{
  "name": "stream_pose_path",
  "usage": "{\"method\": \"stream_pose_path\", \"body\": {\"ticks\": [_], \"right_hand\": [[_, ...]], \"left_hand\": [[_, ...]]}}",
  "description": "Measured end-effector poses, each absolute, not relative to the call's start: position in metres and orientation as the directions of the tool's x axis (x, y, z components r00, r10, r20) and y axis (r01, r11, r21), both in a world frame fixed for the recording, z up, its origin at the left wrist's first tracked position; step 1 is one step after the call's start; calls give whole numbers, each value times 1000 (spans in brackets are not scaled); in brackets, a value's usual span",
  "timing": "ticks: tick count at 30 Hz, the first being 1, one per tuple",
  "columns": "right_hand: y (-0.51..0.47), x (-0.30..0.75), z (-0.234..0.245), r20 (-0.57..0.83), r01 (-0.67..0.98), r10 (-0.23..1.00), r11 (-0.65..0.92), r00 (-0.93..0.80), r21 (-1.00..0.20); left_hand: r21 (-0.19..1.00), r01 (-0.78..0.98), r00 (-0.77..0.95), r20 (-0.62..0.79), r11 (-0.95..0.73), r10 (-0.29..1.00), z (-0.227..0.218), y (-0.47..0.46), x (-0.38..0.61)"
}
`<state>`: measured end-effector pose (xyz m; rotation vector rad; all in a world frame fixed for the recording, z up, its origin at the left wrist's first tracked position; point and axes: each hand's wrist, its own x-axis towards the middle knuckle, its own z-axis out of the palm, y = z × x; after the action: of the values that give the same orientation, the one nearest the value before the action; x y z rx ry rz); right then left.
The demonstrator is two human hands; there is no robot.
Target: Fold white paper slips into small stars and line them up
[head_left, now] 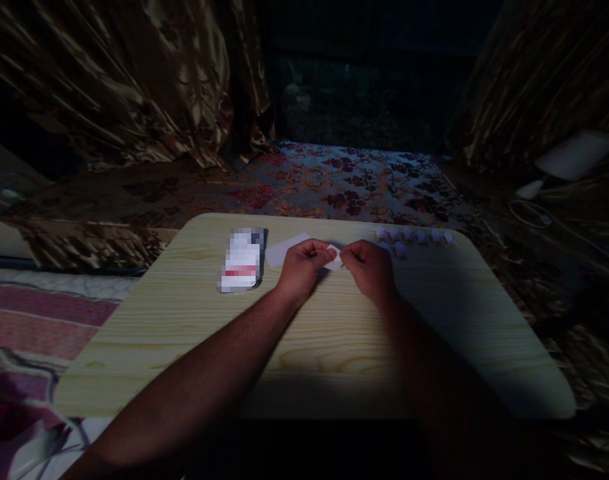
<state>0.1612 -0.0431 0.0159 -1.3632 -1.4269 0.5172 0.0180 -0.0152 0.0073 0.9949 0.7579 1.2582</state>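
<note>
Dim room, patterned drapes behind, floral bedspread (pixel 344 180) beyond the work surface. Light wooden counter (pixel 334 333) with rounded corners fills the middle of the head view.

Both forearms reach in from the near edge and converge at the counter's far centre. Left hand (pixel 301 263) and right hand (pixel 369 265) meet fingertip to fingertip, each pinched narrow on opposite edges of one small white paper piece (pixel 333 257). The piece sits directly between the hands, held just above the counter; its long axis appears to run left–right, though it is too small and shadowed to be sure. Neither hand is nearer than the other: grip is shared, symmetric.

Left of the left hand: a small white-and-dark pack (pixel 241 260), lying flat, its long axis running away from the person. Between pack and left hand: a flat white paper strip (pixel 287 249), touching neither clearly.

Beyond the right hand, near the far edge: a row of small folded paper bits (pixel 417 235), side by side, a couple more just in front.
</note>
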Motion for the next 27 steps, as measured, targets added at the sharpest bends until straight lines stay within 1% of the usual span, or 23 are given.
{"method": "stream_pose_path", "body": {"ticks": [6, 10, 13, 18, 27], "right_hand": [[-44, 160, 17, 389, 463, 900, 264, 196, -846], [-45, 158, 16, 448, 497, 875, 310, 184, -810], [-45, 157, 16, 495, 522, 854, 352, 161, -777], [-45, 158, 15, 536, 557, 830, 375, 154, -741], [-45, 158, 15, 537, 563, 829, 373, 154, -737]], "left_hand": [[915, -403, 191, 75, 8, 979, 7, -16, 18], [926, -373, 153, 124, -59, 980, 7, -15, 18], [937, -339, 126, 135, -85, 983, 7, -15, 18], [932, -358, 123, 114, -63, 986, 7, -14, 18], [921, -388, 133, 100, -41, 986, 8, -15, 17]]}}
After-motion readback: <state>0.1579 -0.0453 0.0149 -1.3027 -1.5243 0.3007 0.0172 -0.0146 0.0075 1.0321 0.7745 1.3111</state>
